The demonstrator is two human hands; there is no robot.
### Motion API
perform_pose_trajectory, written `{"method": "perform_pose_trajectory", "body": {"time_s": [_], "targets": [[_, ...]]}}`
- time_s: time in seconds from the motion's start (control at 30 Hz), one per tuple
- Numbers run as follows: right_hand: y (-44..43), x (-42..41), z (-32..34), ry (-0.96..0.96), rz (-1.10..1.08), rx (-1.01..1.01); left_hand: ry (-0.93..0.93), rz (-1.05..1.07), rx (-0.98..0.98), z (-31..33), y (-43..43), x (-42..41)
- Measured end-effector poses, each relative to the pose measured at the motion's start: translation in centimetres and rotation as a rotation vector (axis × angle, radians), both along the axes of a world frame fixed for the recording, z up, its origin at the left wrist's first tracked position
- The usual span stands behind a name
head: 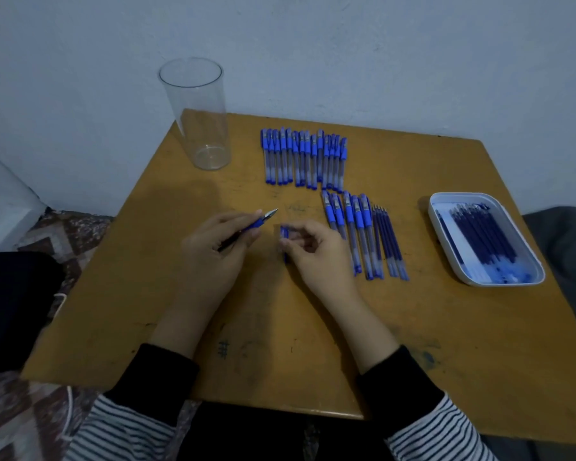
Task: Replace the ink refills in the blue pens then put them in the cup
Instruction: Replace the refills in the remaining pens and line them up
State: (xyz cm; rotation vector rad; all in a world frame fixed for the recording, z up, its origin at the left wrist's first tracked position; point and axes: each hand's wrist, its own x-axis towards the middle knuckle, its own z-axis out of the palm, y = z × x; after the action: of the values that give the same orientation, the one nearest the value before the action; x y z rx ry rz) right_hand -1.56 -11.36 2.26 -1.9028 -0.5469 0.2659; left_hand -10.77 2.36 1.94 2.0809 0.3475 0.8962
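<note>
My left hand grips an uncapped blue pen, its metal tip pointing up and to the right. Just right of it, my right hand pinches a blue pen cap between thumb and fingers. A clear plastic cup stands with nothing in it at the table's far left corner. Several capped blue pens lie in a row at the back. A smaller group of capped pens lies beside my right hand, with several loose refills next to them.
A white tray at the right holds several dark blue refills. The wooden table stands against a pale wall. A patterned cloth lies at the left below the table edge.
</note>
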Motion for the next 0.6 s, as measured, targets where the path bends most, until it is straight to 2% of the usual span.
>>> {"method": "perform_pose_trajectory", "body": {"time_s": [0.27,0.6], "targets": [[0.39,0.35,-0.21,-0.122,0.007,-0.110,-0.010,0.040,0.102,-0.51,0.22,-0.30],[0.51,0.82,-0.37,-0.101,-0.006,-0.123,-0.012,0.034,0.117,-0.75,0.11,-0.26]]}}
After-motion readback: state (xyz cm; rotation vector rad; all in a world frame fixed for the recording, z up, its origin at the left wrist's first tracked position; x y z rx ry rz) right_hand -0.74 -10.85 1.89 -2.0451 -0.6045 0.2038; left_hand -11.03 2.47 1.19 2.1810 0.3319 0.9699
